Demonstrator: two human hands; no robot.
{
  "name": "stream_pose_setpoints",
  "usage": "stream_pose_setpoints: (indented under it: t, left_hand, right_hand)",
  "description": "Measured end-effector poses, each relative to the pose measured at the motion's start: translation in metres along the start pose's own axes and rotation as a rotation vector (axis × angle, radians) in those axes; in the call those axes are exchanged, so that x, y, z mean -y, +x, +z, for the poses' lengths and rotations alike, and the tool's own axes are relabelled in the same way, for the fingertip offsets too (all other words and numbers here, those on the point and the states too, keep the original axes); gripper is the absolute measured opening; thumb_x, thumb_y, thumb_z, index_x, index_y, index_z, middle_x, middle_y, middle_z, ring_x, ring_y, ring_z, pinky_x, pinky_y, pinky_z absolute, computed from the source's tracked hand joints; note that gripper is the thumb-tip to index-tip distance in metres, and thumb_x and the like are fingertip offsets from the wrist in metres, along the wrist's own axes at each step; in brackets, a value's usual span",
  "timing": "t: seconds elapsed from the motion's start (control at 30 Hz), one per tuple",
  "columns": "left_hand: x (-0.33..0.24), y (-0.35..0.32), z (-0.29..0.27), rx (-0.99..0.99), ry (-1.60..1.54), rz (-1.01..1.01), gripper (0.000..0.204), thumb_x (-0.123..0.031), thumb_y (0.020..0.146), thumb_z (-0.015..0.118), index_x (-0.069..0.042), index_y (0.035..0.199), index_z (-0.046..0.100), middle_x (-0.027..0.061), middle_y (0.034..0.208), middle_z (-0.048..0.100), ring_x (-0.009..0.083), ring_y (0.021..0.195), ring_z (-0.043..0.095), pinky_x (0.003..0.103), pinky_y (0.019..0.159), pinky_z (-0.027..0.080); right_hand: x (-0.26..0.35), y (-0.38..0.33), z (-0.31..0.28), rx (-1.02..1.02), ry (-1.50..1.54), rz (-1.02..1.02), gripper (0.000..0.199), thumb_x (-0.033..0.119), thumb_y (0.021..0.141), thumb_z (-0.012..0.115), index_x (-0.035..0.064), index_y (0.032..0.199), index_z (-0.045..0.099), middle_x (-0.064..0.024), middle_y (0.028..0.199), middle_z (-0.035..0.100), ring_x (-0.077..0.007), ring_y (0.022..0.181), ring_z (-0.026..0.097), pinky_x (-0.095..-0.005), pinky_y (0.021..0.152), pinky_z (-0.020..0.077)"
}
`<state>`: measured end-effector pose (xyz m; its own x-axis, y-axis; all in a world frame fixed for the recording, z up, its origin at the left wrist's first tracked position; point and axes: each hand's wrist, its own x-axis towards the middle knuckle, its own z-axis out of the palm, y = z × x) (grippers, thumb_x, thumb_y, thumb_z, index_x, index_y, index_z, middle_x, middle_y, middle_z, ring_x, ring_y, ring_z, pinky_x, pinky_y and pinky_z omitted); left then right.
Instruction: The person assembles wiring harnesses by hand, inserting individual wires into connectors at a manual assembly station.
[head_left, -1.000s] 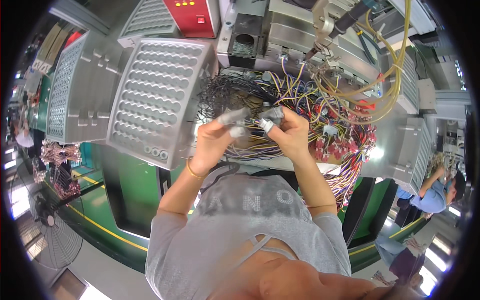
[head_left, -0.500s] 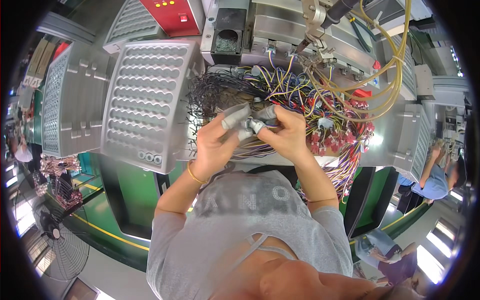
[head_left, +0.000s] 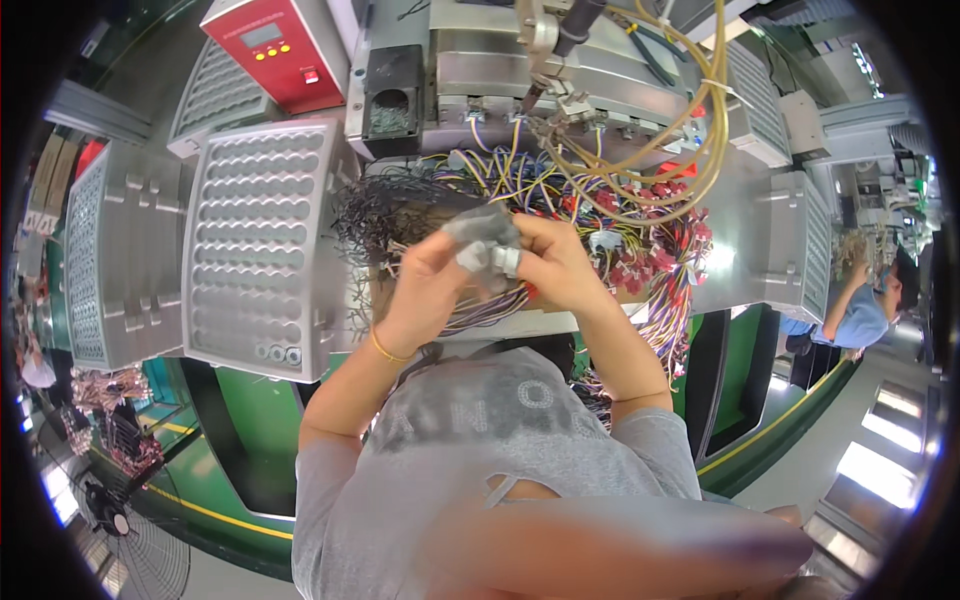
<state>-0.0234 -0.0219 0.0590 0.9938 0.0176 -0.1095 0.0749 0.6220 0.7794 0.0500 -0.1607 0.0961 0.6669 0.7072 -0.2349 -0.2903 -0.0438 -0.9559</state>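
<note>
My left hand, with pale covers on its fingertips and a yellow band at the wrist, is closed in a pinch over the wire pile. Against it, my right hand is closed too, its covered thumb and fingers pressed together. The fingertips of both hands meet; what sits between them is blurred and hidden. Behind and below the hands lie black wires at the left and yellow, purple and white wires at the middle. Red connectors end many wires at the right.
A grey panel with rows of round hollows stands left, a red control box behind it. At the back is a metal fixture with clamped wires. Yellowish tubes loop down near the right hand. Pliers lie farther back.
The whole view has shifted, so the bench things appear farther left. My hands stay together over the wires, with the fingertips closer and the left fingers still blurred by motion.
</note>
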Motion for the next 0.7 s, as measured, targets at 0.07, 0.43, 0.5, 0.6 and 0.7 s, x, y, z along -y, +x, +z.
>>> stream_pose_setpoints:
  t: [0.07,0.43,0.5,0.6,0.7]
  left_hand:
    - [0.014,0.009,0.002,0.094,-0.029,-0.041,0.044,-0.007,0.085,0.052,-0.001,0.126,0.038,0.0082,0.114,0.053,0.0141,0.085,0.057,0.028,0.070,0.048]
    - [0.049,0.016,-0.052,-0.092,0.552,-0.018,0.027,-0.005,0.080,0.059,0.002,0.106,0.055,0.0043,0.091,0.060,0.0078,0.079,0.056,0.021,0.070,0.045]
    - [0.042,0.009,-0.052,-0.136,0.591,-0.034,0.023,-0.004,0.081,0.058,0.002,0.103,0.058,0.0030,0.086,0.061,0.0058,0.079,0.055,0.020,0.068,0.044]
    - [0.033,0.001,-0.045,-0.138,0.554,0.006,0.023,-0.005,0.082,0.057,-0.001,0.105,0.059,0.0039,0.089,0.063,0.0058,0.079,0.055,0.021,0.068,0.045]
    - [0.023,-0.002,-0.034,-0.025,0.861,0.109,0.023,-0.006,0.081,0.058,0.000,0.104,0.060,0.0059,0.092,0.064,0.0094,0.082,0.058,0.023,0.074,0.047]
  right_hand:
    - [-0.023,0.000,-0.028,-0.223,-0.245,-0.157,0.020,0.012,0.075,0.062,0.0006,0.091,0.058,-0.0016,0.070,0.059,-0.0068,0.059,0.053,-0.0198,0.054,0.0424]
    - [-0.033,0.032,-0.141,-0.967,0.185,-0.360,0.012,0.010,0.079,0.052,0.0007,0.071,0.053,-0.0030,0.050,0.047,-0.0115,0.039,0.046,-0.0236,0.033,0.0345]
    - [-0.043,0.031,-0.158,-0.968,0.059,-0.366,0.017,0.014,0.077,0.052,-0.0008,0.070,0.053,-0.0060,0.050,0.047,-0.0149,0.039,0.047,-0.0259,0.035,0.0374]
    - [-0.035,0.032,-0.149,-0.898,0.025,-0.387,0.019,0.013,0.078,0.051,-0.0001,0.065,0.046,-0.0088,0.053,0.051,-0.0189,0.044,0.053,-0.0295,0.039,0.0447]
    - [-0.049,0.037,-0.156,-0.856,0.167,-0.461,0.019,0.013,0.079,0.051,0.0010,0.067,0.044,-0.0093,0.057,0.053,-0.0234,0.046,0.056,-0.0329,0.042,0.0490]
